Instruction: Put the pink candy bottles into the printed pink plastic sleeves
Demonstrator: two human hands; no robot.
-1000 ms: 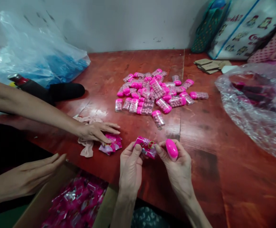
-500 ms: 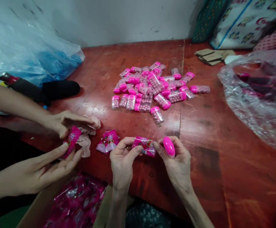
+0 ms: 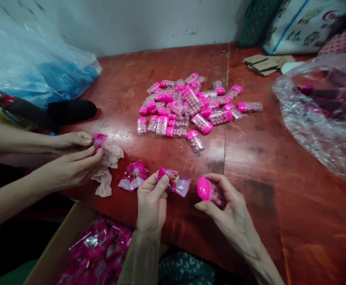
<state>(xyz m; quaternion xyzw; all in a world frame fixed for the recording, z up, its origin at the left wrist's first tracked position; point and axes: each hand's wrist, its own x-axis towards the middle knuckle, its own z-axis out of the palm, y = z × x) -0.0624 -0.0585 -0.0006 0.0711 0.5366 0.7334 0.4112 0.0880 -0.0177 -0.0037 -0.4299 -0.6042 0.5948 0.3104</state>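
Observation:
My left hand (image 3: 153,196) pinches the left end of a small pink printed wrapper (image 3: 174,182), whose clear right end points at my other hand. In my right hand (image 3: 224,202) is a clear candy container (image 3: 211,192) of pink balls, its glossy pink cap facing the wrapper. A small gap separates cap and wrapper. Beside my left hand lie pink printed wrappers (image 3: 133,176) on the red table (image 3: 250,158). Farther back sits a loose pile of candy containers (image 3: 187,105) with pink caps.
At left, another person's hands (image 3: 77,154) hold a pink wrapper above a crumpled cloth (image 3: 109,162). A cardboard box (image 3: 62,237) of pink packets stands below the table edge. Plastic bags (image 3: 318,130) lie right and left, with cardboard pieces (image 3: 264,65) at the back.
My right hand has let go of the wrapper's right end and turned the candy container sideways, showing its balls. The co-worker's hands have come together around their wrapper, farther back.

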